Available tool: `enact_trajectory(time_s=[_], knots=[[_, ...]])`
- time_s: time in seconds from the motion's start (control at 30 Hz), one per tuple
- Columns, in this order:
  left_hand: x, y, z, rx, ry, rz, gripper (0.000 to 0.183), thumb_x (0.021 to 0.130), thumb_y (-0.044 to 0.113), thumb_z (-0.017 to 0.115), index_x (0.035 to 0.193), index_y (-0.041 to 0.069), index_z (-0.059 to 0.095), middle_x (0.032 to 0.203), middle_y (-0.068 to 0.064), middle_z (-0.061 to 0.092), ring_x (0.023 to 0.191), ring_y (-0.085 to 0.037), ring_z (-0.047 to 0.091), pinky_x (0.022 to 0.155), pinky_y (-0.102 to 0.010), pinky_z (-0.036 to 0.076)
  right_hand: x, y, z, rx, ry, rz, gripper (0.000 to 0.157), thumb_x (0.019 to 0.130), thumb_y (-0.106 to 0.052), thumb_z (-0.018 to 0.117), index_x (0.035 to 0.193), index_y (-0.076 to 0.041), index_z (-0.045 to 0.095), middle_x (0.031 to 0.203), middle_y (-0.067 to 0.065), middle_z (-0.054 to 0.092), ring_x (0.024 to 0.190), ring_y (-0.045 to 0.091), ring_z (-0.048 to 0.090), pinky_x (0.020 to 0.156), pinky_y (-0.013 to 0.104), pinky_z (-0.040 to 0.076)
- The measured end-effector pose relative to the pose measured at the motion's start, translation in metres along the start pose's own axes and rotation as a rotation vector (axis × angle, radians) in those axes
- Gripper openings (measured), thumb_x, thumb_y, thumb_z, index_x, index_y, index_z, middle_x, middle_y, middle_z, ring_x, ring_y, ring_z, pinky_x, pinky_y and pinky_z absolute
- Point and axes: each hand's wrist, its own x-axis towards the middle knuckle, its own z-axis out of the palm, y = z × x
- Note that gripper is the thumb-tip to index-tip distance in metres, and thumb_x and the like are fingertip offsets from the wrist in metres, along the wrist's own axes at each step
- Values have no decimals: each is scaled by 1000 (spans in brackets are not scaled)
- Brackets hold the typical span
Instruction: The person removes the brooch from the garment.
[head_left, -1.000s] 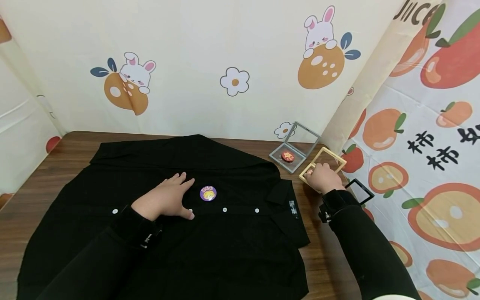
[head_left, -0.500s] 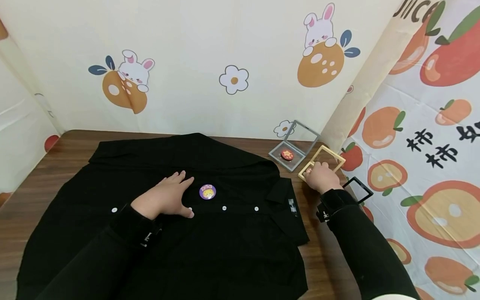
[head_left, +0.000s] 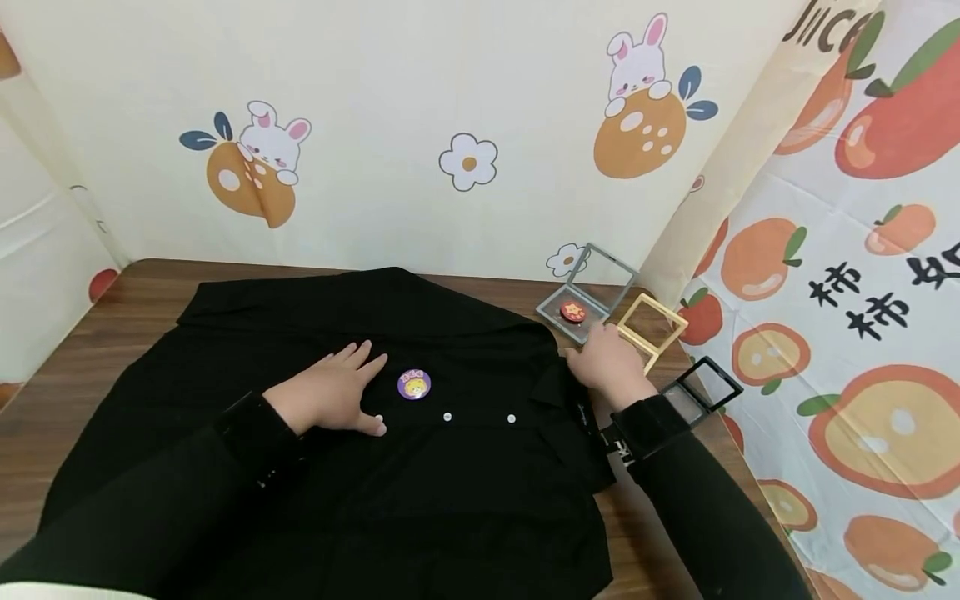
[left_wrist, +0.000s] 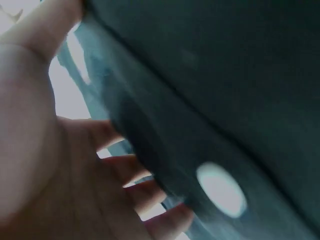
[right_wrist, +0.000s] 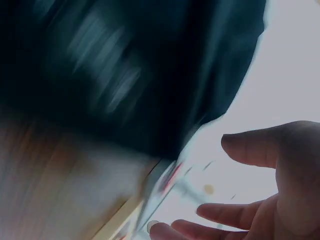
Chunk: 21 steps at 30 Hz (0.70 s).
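Note:
A black button-up shirt [head_left: 480,508] lies spread on the table, with a round purple badge [head_left: 414,384] on its front beside a row of white buttons [head_left: 447,417]. My left hand [head_left: 330,392] rests on the shirt left of the badge, fingers spread. Over by the collar, my right hand [head_left: 611,367] hovers with fingers loosely extended; in the right wrist view, thumb and fingers [right_wrist: 230,215] stand apart with nothing between them. Just beyond it is an open grey clear case [head_left: 552,297] holding a red flower-patterned badge [head_left: 572,312].
An open yellow-framed case [head_left: 637,342] stands right of the grey one, its lower part hidden by my right hand. Nearer the table's right edge is an open black case [head_left: 686,404]. Printed cloth walls [head_left: 360,100] enclose the back and right.
My right hand has left the yellow case and moved left, toward the shirt collar and grey case. The black case now shows more fully. The left hand keeps its place.

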Motion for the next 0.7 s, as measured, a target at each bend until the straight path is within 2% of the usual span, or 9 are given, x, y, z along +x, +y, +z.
enact_trajectory(time_s=[0.1, 0.33, 0.57, 0.7], knots=[[-1, -1, -1, 48, -14, 15, 110, 86, 69, 71, 163, 3, 27, 167, -30, 12, 152, -51, 12, 119, -66, 17, -10, -24, 6, 6, 18, -79, 73, 105, -44, 56, 152, 8, 36, 148, 34, 39, 120, 49, 54, 96, 62, 46], [0, -2, -6, 119, -23, 20, 111, 86, 77, 63, 163, 4, 28, 165, -32, 15, 150, -54, 15, 119, -66, 16, -32, -85, 25, -34, 13, -268, 67, 101, -49, 63, 147, -2, 51, 140, 20, 53, 115, 35, 62, 93, 51, 53], [2, 11, -6, 110, 43, 46, 96, 94, 69, 59, 162, 6, 33, 165, -31, 18, 151, -51, 17, 120, -63, 18, -37, -130, 46, -73, -17, -508, 53, 99, -47, 67, 137, -11, 61, 128, 6, 61, 103, 17, 63, 88, 37, 55], [5, 17, -2, 71, 73, 23, 89, 97, 63, 60, 161, 7, 35, 165, -30, 19, 151, -50, 17, 119, -64, 19, -34, -150, 56, -75, -42, -589, 50, 99, -44, 69, 137, -13, 62, 123, 3, 62, 95, 13, 63, 83, 33, 55]])
